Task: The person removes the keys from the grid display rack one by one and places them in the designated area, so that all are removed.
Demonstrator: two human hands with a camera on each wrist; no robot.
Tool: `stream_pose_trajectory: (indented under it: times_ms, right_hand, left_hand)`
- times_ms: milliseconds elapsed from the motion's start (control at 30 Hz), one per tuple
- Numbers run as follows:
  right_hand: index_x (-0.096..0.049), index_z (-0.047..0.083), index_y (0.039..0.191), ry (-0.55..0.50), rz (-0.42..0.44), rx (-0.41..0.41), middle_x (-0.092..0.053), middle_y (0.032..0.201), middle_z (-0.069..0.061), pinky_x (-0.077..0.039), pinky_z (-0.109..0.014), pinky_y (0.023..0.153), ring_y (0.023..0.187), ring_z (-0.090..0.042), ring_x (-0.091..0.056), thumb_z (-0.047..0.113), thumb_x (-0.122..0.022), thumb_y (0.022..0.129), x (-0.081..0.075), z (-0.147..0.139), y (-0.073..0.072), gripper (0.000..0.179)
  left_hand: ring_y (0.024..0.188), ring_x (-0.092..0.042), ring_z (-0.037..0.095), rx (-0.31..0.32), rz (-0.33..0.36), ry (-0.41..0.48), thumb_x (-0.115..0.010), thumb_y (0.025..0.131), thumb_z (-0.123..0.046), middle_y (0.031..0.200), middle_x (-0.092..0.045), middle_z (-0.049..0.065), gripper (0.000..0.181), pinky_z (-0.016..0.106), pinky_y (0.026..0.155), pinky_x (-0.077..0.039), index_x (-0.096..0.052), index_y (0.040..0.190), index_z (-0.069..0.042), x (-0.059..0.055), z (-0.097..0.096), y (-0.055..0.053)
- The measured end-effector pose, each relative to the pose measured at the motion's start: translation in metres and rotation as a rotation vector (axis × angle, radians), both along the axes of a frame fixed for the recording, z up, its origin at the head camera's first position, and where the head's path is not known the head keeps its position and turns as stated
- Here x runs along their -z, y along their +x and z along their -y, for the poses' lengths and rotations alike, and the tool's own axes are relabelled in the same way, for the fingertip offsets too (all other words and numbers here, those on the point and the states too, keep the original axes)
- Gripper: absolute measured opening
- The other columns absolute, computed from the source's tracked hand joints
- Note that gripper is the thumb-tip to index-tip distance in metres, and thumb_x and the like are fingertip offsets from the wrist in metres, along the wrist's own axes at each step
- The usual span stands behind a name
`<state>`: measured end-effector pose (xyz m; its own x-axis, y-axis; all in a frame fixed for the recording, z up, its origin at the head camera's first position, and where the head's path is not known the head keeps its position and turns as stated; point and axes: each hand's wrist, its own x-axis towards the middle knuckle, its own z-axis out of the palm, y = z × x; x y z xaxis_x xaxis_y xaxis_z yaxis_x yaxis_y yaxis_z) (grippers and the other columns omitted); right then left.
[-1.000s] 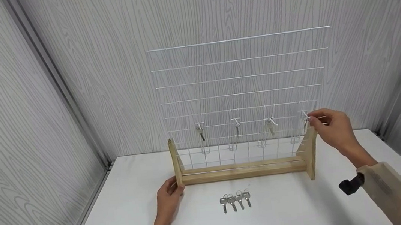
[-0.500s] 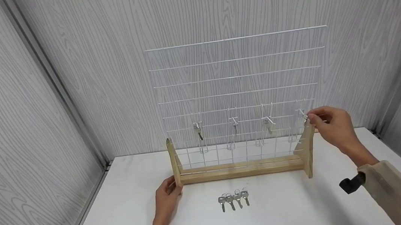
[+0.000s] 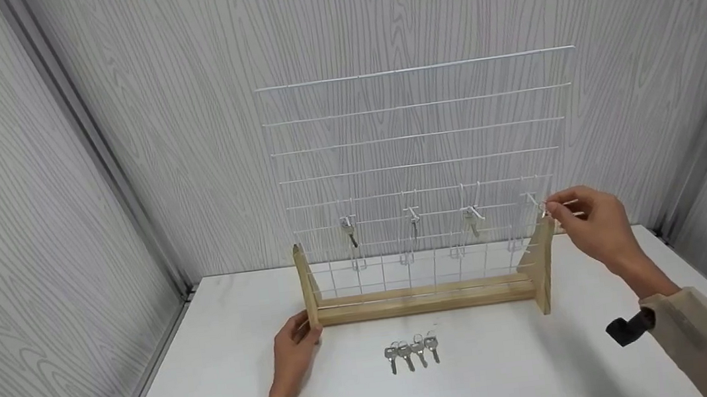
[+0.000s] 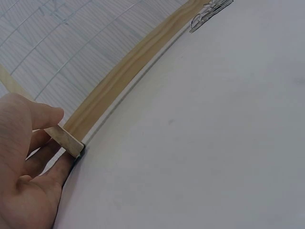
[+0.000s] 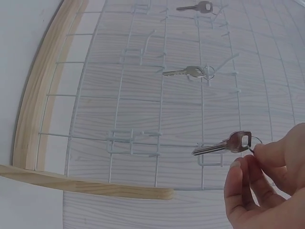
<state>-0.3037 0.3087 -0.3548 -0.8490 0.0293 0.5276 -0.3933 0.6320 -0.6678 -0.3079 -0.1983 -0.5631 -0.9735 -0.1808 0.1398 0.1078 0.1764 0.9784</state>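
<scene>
My right hand [image 3: 592,221] pinches the ring of a small metal key [image 5: 233,142] between thumb and fingers. The key lies near the tip of the rightmost white hook [image 3: 530,197] on a wire grid rack [image 3: 415,69]; its blade points away from my fingertips. At the left, my left hand [image 3: 294,352] grips the lower end of the rack's wooden side support [image 4: 66,139], thumb on one face and fingers behind. Three other hooks carry one key each: a left key [image 3: 349,227], a middle key [image 3: 414,219] and a right key [image 3: 472,215].
Several ringed keys [image 3: 405,350] lie in a row on the white table [image 3: 493,369], in front of the rack's wooden base bar [image 3: 425,303]. Below the upper hooks sits a lower row of wire hooks [image 5: 131,138]. A wood-grain panel [image 3: 405,6] stands behind.
My right hand has drawn the key slightly outward and right, from over the rightmost hook to near its tip. My left hand keeps its grip on the side support.
</scene>
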Motion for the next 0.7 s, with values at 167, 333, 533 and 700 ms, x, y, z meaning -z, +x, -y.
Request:
stream_pose_trajectory:
  times_ms: [167, 333, 533, 700]
  right_hand:
    - [-0.075, 0.001, 0.120, -0.007, 0.011, 0.005, -0.073, 0.118, -0.013, -0.050, -0.006, 0.079, 0.099, 0.011, -0.059, 0.028, -0.065, 0.109, -0.002, 0.000, 0.006, 0.031]
    - [-0.075, 0.001, 0.119, 0.008, 0.005, -0.012, -0.074, 0.117, -0.013, -0.049, -0.004, 0.082, 0.100, 0.013, -0.059, 0.027, -0.065, 0.109, 0.001, -0.001, 0.009, 0.030]
    - [-0.075, 0.001, 0.116, 0.031, 0.012, -0.026, -0.075, 0.115, -0.017, -0.047, -0.002, 0.083, 0.099, 0.014, -0.059, 0.027, -0.065, 0.109, 0.005, -0.002, 0.012, 0.029]
    - [-0.074, 0.001, 0.114, 0.040, 0.004, -0.038, -0.075, 0.111, -0.017, -0.046, -0.002, 0.084, 0.097, 0.015, -0.059, 0.024, -0.066, 0.108, 0.010, -0.001, 0.015, 0.025]
  left_hand:
    - [0.142, -0.057, 0.041, 0.005, 0.003, -0.005, -0.068, 0.106, -0.016, 0.153, -0.057, 0.025, 0.049, 0.039, 0.105, -0.059, -0.056, 0.150, 0.000, -0.001, -0.001, 0.002]
    - [0.142, -0.058, 0.041, 0.001, 0.013, -0.010, -0.068, 0.106, -0.016, 0.154, -0.057, 0.025, 0.050, 0.040, 0.105, -0.059, -0.055, 0.151, 0.001, 0.000, 0.000, 0.002]
    - [0.142, -0.058, 0.041, -0.003, 0.009, -0.010, -0.067, 0.105, -0.013, 0.153, -0.057, 0.025, 0.048, 0.036, 0.103, -0.060, -0.056, 0.150, 0.002, 0.001, 0.001, 0.000]
    - [0.142, -0.057, 0.041, 0.006, 0.004, 0.008, -0.066, 0.105, -0.011, 0.154, -0.057, 0.025, 0.048, 0.036, 0.104, -0.059, -0.055, 0.151, 0.002, 0.001, 0.001, 0.000]
